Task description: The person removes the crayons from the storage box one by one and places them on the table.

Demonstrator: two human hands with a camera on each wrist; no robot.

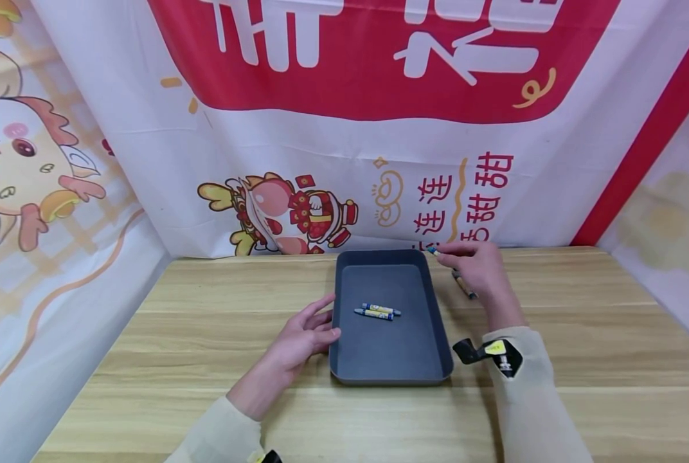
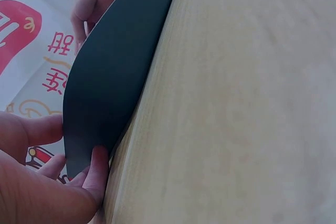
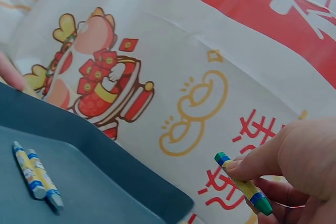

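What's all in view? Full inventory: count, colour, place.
Tray: 1, dark grey, on the table
Crayons in tray: 2, grey tips with yellow-and-blue wrappers, side by side on the tray floor
Green crayon: 1, green ends with yellow-and-blue wrapper, in the right hand
Crayon on table: at least 1, tip colour too small to tell, right of the tray
Table: 1, light wood, under the tray
Printed cloth: count unclear, white with red and orange prints, behind and beside the table
Wrist gear: 2, black with yellow, one per sleeve
Sleeves: 2, cream, on both arms
Left hand: 1, bare, touching the tray's left side
Right hand: 1, bare, pinching the green crayon
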